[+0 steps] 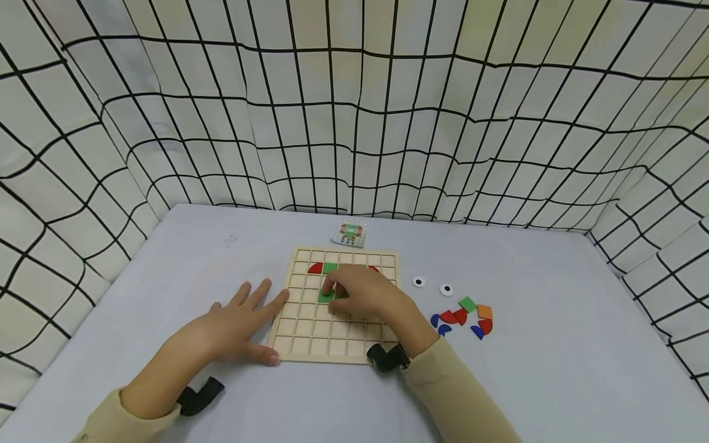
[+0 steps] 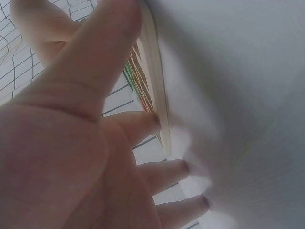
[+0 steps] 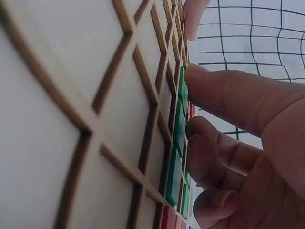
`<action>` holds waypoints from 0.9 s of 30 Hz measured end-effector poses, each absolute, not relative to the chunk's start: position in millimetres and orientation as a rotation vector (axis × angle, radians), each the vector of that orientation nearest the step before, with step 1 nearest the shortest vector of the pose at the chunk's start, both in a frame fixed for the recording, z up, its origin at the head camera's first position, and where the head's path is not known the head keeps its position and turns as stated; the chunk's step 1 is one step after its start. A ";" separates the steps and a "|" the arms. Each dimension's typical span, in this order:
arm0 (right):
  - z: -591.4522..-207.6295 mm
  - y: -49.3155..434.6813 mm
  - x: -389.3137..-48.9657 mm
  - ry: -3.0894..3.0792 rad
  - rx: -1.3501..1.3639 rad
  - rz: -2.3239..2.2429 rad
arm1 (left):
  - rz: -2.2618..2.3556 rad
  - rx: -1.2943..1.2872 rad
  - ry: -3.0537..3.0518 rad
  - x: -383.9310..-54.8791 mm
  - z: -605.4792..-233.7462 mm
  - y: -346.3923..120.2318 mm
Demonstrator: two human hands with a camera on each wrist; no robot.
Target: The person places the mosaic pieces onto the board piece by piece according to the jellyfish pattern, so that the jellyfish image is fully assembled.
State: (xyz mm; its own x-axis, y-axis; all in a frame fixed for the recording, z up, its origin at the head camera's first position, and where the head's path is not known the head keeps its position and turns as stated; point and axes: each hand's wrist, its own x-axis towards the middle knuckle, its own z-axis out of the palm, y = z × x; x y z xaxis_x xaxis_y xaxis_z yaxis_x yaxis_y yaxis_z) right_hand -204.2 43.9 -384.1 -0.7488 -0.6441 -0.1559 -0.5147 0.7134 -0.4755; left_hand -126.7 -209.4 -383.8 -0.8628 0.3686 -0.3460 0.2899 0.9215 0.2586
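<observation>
My left hand (image 1: 235, 326) lies with fingers spread at the left edge of the wooden grid board (image 1: 310, 347), its fingertips against the board's side and thumb near the front corner. Over the middle of the board my right hand (image 1: 360, 292) bends its fingers down. Its thumb and fingertips pinch at a green square tile (image 1: 325, 297) low in a grid cell. More green tiles (image 3: 174, 176) run in line with it in the right wrist view. Farther back, a red quarter-round tile (image 1: 316, 268) adjoins another green tile (image 1: 330, 267); the right hand partly hides that row.
Behind the board lies a small printed pattern card (image 1: 350, 232). Right of it are two white eye discs (image 1: 418, 282) and loose pieces: a green square (image 1: 468, 304), an orange square (image 1: 484, 312), red quarter-rounds (image 1: 461, 316) and blue half-rounds (image 1: 477, 332). Black netting (image 1: 354, 129) surrounds the table.
</observation>
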 end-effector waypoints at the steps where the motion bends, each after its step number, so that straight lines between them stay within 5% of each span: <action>1: -383.1 43.6 -204.2 2.604 -0.918 -0.595 | 0.277 0.484 2.689 -126.1 -383.8 -210.3; 14: -368.7 91.9 -203.5 2.601 -0.959 -0.766 | 0.273 0.489 2.697 -124.3 -383.5 -210.9; 27: -369.7 199.8 -202.4 2.648 -0.612 -0.768 | 0.284 0.475 2.693 -124.0 -383.5 -212.2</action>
